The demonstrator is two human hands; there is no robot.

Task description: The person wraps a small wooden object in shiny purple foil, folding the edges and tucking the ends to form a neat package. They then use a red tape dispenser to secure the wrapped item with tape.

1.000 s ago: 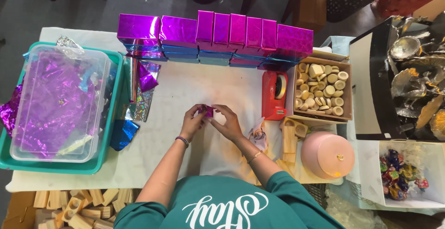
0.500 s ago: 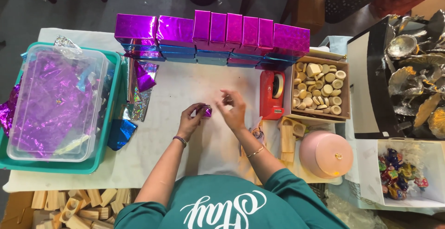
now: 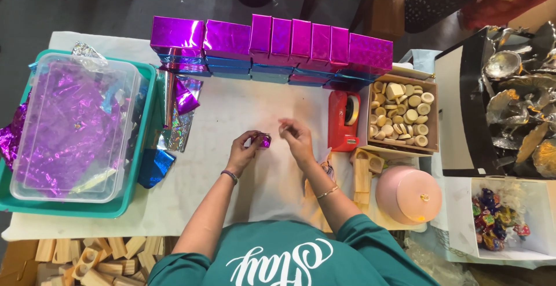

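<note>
1. the left hand pinches a small purple foil-wrapped piece between thumb and fingertips, held just above the white table cover near its middle.
2. change noted: a second ago both hands closed together on the piece; the right hand has since come off it and now sits just beside it, fingers loosely curled, holding nothing that can be made out.
3. reading: the two-handed pressing of the foil looks done for this piece; it now rests in the left hand alone.
4. the red tape dispenser stands near the right hand, on its far side from the piece.
5. beyond it, an open cardboard box of round wooden pieces; a row of purple foil-wrapped boxes lines the far edge.
6. a clear plastic tub of purple foil sits in a teal tray, well apart to the left.
</note>
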